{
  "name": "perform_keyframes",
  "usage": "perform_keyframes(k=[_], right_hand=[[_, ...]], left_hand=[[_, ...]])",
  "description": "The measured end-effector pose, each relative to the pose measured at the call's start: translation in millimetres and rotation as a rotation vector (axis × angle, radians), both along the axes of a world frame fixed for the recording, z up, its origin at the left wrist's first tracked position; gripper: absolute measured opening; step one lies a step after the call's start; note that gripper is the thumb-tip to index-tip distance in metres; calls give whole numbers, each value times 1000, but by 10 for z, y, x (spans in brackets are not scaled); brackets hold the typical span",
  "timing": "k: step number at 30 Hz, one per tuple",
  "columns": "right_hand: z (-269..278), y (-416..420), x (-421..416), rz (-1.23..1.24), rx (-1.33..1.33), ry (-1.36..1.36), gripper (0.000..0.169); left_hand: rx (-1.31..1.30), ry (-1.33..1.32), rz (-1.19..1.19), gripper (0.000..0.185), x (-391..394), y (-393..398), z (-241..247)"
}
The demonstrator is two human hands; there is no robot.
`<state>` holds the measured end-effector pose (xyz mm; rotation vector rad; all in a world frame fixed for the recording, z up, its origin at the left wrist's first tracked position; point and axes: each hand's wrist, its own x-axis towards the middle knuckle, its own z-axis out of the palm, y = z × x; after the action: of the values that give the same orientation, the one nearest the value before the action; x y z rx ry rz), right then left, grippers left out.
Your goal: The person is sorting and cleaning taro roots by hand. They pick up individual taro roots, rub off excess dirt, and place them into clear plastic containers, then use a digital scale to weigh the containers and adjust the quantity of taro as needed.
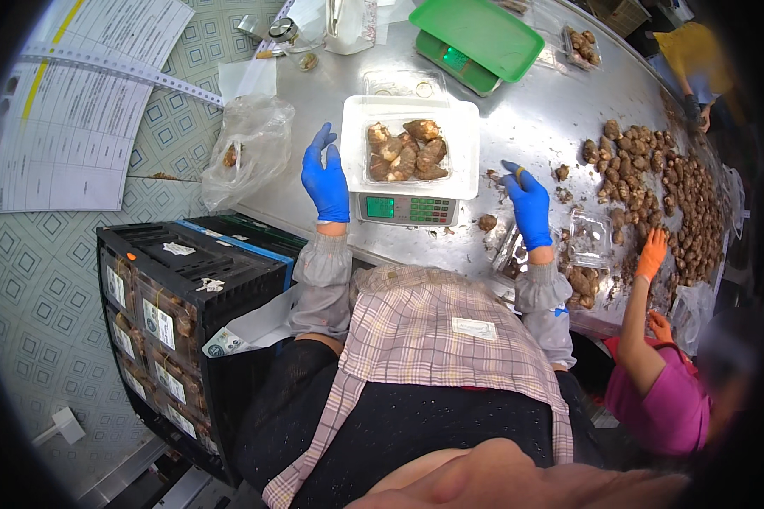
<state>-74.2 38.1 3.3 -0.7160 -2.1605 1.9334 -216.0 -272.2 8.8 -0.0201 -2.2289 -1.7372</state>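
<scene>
A clear plastic punnet (pixel 409 177) holding several brown taro corms (pixel 403 163) rests in the white tray (pixel 465 146) of a digital scale (pixel 407 210), whose display glows green. Just left of the tray, my left hand (pixel 326 181) in a blue glove is raised with fingers apart and holds nothing. To the right of the scale is my right hand (pixel 528 205), also blue-gloved, with a yellowish band at a finger; its fingers are apart and nothing shows in them. A loose corm (pixel 487 222) lies on the metal table between the scale and this hand.
A green scale (pixel 477 38) stands behind. Corms (pixel 694 203) spread over the table's right side, near a co-worker's orange-gloved hand (pixel 652 254). Punnets (pixel 590 238) lie near my right forearm. A plastic bag (pixel 248 153) lies left; black crates (pixel 191 267) with labelled packs stand below it.
</scene>
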Motion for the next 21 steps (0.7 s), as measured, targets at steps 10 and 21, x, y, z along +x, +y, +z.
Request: perform_keyframes(k=[10, 21], right_hand=[[157, -558, -500, 134, 221, 9, 34], [165, -970, -821, 267, 963, 124, 68]], left_hand=[[0, -46, 3, 34, 33, -100, -51], [26, -66, 0, 33, 70, -75, -152]])
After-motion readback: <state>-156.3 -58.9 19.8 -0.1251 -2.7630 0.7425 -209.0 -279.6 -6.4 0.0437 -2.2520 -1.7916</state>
